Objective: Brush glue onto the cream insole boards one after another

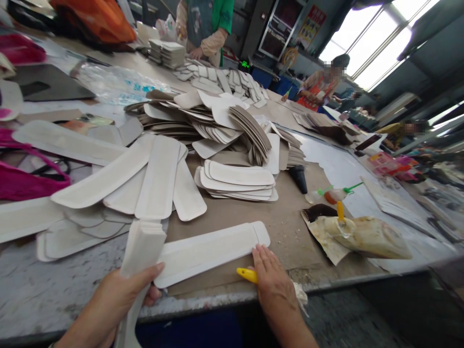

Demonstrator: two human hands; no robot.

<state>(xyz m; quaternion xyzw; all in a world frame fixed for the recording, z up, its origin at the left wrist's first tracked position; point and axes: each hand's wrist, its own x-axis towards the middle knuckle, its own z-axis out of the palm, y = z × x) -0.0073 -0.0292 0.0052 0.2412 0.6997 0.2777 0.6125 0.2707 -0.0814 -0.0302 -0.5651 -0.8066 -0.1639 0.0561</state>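
Observation:
My left hand (pixel 118 299) is closed round a stack of white strips (pixel 143 246), thumb on top, near the table's front edge. A long white padded strip (pixel 210 252) lies flat on brown paper in front of me. My right hand (pixel 273 278) rests fingers-down at the strip's right end, touching its edge, and grips a yellow-handled brush (pixel 247 274); white bristles (pixel 300 294) stick out behind the hand.
Piles of white strips (pixel 237 180) and fanned brown cardboard pieces (pixel 250 128) cover the table's middle. A glue-stained bag with a yellow nozzle (pixel 362 236) lies at the right. Pink fabric (pixel 25 181) lies left. Other people work at the far end (pixel 206 26).

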